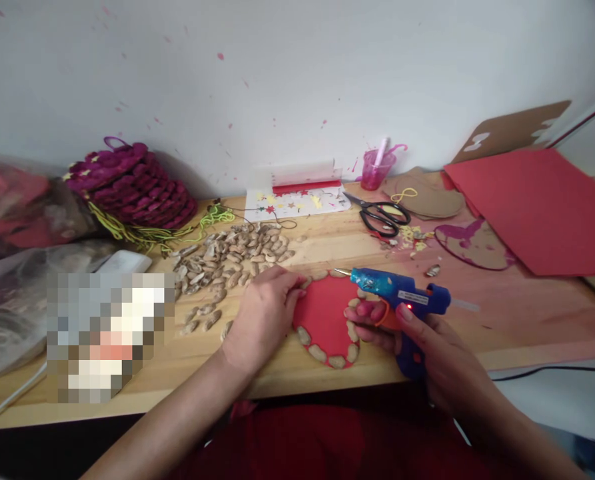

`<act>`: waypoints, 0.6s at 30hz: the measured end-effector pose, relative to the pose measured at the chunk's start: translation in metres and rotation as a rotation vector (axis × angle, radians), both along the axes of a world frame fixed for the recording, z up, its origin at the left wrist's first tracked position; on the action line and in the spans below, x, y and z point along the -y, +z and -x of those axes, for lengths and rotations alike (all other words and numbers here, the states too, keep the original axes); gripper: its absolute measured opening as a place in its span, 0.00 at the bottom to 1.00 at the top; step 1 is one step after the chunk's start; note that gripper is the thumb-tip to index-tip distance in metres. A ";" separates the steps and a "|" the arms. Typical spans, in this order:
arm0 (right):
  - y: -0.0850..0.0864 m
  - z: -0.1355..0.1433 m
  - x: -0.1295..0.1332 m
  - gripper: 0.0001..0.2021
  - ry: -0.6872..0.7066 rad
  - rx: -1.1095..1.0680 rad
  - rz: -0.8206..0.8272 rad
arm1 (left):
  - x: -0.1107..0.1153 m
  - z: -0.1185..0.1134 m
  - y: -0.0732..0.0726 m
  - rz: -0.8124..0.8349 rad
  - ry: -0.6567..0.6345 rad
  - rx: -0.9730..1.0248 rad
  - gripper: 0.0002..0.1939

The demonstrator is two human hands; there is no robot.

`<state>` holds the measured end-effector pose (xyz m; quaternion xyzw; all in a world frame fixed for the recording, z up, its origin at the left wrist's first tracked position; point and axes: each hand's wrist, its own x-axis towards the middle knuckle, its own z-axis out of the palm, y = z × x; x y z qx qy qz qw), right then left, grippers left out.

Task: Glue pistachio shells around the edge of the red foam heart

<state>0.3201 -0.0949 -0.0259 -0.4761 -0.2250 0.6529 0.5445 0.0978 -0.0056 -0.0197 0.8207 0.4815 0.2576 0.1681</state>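
Observation:
A red rounded piece (324, 310) lies near the table's front edge, with peanuts (336, 361) set along its rim. My left hand (267, 310) is at its upper left edge, fingers pressed together near a peanut on the rim; the fingertips partly hide what they touch. My right hand (427, 337) is wrapped round a blue glue gun (392, 287) with an orange trigger and a lit red light. The gun's metal tip points left, over the piece's top edge. A pile of peanuts (232, 257) lies beyond my left hand.
Black scissors (384, 215), a pink-stained cup (377, 170), brown cutouts (422, 195) and red sheets (542, 207) are at the back right. A white sheet with stars (297, 203) lies by the wall. A purple layered object (137, 187) and plastic bags (17, 300) are left.

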 end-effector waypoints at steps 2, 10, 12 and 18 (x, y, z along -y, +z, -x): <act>0.000 0.000 0.000 0.13 -0.003 0.002 0.000 | 0.000 0.000 0.000 -0.006 -0.007 0.003 0.08; 0.000 -0.001 0.002 0.12 0.016 -0.021 -0.016 | 0.001 0.000 -0.002 -0.034 -0.019 0.038 0.09; 0.000 -0.001 0.002 0.11 0.023 -0.015 -0.022 | 0.000 0.001 -0.002 -0.017 -0.021 0.043 0.09; 0.000 -0.001 0.001 0.11 0.038 0.000 -0.034 | -0.003 0.008 0.006 0.058 -0.017 0.063 0.10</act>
